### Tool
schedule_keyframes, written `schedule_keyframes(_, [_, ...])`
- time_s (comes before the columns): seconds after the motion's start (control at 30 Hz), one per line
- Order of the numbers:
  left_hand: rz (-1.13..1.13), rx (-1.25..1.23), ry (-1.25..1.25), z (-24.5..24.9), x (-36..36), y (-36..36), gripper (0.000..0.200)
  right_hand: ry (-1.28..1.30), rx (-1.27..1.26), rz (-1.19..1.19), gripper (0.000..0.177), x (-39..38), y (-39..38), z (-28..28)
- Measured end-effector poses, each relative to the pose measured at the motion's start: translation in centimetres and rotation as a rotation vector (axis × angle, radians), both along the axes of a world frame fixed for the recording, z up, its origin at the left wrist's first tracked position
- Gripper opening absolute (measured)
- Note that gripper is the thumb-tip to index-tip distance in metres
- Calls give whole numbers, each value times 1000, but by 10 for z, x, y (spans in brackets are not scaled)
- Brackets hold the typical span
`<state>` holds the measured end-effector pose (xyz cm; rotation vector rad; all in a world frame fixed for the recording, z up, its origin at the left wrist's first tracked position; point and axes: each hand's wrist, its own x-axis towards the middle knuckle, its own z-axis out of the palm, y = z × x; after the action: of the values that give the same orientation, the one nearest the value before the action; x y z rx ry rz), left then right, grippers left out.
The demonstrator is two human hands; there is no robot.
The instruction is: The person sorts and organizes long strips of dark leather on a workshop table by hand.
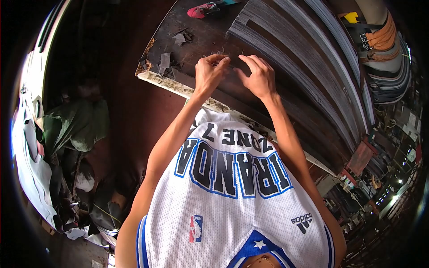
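Above the dark tabletop, close to its near edge, my two hands face each other with a small gap between them. My left hand is closed, its thumb and forefinger pressed together at the tips; whatever they pinch is too small to make out. My right hand has its thumb and forefinger apart, with the other fingers curled behind. Thin, dark bits lie on the surface just beyond the fingertips. Long grey strips lie side by side to the right of my right hand, curving in the wide view.
Small dark scraps are scattered left of my hands. A pink-red object lies at the far edge. Brown buckled straps wrap a pale form at upper right. Dark green cloth hangs at left. The table's near edge is pale and worn.
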<state>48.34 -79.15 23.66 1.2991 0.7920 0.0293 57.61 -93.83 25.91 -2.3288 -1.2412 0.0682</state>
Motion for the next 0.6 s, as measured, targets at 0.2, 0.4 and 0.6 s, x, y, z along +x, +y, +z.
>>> schedule_keyframes(0.2, [-67,97,12,-2,1,4,25,-54,-19,-4,38,-3,1,1])
schedule_keyframes(0.4, [-64,65,-3,4,2,5,25,-45,-21,-23,39,-5,1,-1])
schedule_keyframes(0.6, [-68,33,-24,0,0,6,25,-25,-13,-33,40,-8,1,-1])
